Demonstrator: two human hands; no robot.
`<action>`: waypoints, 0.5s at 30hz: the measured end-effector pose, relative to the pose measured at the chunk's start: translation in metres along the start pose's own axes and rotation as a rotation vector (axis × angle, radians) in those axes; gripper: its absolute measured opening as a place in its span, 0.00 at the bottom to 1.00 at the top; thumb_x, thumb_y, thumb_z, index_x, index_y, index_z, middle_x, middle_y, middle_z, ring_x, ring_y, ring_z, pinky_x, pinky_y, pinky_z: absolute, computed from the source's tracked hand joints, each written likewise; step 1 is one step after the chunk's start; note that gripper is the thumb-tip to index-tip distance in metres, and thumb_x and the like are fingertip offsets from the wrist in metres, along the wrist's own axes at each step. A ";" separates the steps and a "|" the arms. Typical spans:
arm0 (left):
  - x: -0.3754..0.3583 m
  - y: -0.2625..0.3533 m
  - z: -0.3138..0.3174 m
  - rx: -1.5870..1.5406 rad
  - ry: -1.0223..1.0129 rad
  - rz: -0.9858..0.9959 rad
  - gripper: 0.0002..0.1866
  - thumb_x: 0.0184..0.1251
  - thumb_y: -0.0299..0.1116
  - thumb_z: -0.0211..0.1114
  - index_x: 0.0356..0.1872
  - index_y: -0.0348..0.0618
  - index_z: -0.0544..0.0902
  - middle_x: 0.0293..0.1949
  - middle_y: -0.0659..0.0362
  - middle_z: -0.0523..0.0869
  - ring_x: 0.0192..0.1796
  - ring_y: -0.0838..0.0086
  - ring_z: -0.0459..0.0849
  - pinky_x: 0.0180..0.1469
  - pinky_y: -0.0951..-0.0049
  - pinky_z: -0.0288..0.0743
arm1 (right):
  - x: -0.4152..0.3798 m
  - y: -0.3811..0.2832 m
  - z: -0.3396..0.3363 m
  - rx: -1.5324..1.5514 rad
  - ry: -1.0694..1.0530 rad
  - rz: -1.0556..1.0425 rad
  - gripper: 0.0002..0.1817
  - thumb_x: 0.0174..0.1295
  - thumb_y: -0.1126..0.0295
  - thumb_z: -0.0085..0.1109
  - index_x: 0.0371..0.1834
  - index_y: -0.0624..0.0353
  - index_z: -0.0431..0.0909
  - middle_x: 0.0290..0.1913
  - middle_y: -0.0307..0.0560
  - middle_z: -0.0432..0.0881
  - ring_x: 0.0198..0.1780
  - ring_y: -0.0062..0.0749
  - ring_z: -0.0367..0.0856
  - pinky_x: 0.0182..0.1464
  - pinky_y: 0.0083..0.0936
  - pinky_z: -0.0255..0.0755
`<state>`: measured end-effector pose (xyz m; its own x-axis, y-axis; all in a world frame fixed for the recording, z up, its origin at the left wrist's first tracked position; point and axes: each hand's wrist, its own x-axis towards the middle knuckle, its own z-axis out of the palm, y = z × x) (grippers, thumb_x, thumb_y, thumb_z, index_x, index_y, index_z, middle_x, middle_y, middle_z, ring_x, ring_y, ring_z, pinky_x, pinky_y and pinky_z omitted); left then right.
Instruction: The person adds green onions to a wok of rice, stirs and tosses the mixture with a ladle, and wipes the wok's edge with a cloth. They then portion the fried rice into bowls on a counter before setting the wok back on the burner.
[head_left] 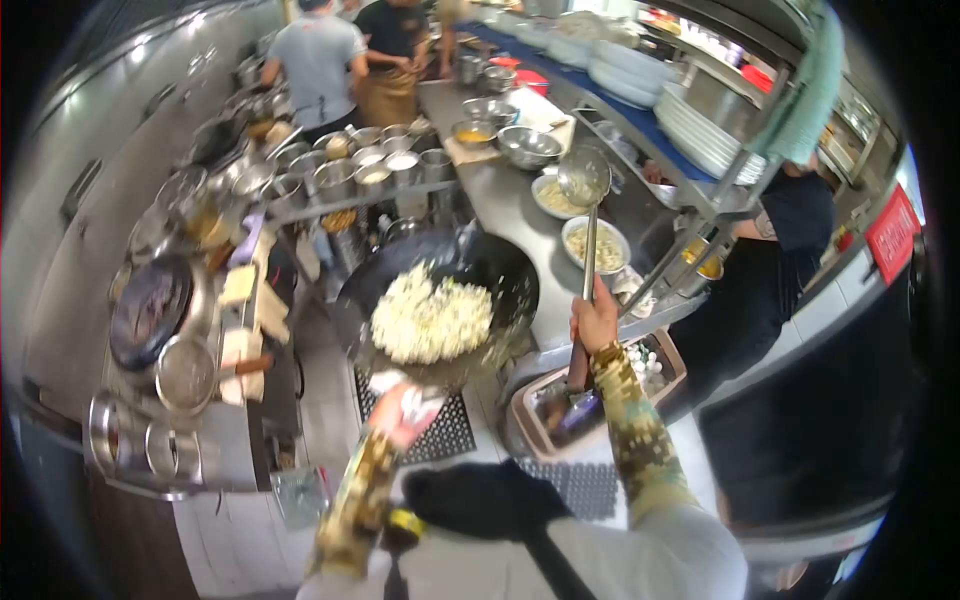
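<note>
My left hand (pixel 403 412) is closed on the near edge of a black wok (pixel 512 268), with a white cloth (pixel 385 381) at the grip. A mound of pale yellow, crumbly food (pixel 432 318) that looks like fried rice lies in the wok. The wok is tilted and hangs over the floor gap. My right hand (pixel 597 318) is wrapped round the long handle of a ladle (pixel 584 178), whose bowl points away from me, above the counter. Below the ladle are two white bowls (pixel 596 246) (pixel 556 196) of pale food.
Metal pots (pixel 336 180) crowd the left and centre. A strainer (pixel 186 374) lies at left. A bin (pixel 527 412) stands below my right arm. Stacked plates (pixel 706 130) fill the right shelf. People work at the back (pixel 318 62) and right (pixel 760 270).
</note>
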<state>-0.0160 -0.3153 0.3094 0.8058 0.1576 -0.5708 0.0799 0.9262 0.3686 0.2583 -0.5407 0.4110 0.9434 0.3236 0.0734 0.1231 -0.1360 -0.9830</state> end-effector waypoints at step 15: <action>-0.075 0.047 -0.018 0.281 0.010 0.289 0.09 0.59 0.25 0.53 0.37 0.31 0.79 0.35 0.51 0.84 0.34 0.66 0.85 0.36 0.69 0.81 | -0.097 -0.085 0.069 -0.695 -0.255 -0.237 0.33 0.56 0.73 0.54 0.68 0.66 0.59 0.28 0.60 0.79 0.27 0.44 0.80 0.34 0.38 0.75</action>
<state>-0.0828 -0.2771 0.3565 0.8132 0.4021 -0.4207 0.0096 0.7135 0.7006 0.1349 -0.4964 0.4757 0.7780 0.6113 0.1449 0.5574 -0.5652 -0.6082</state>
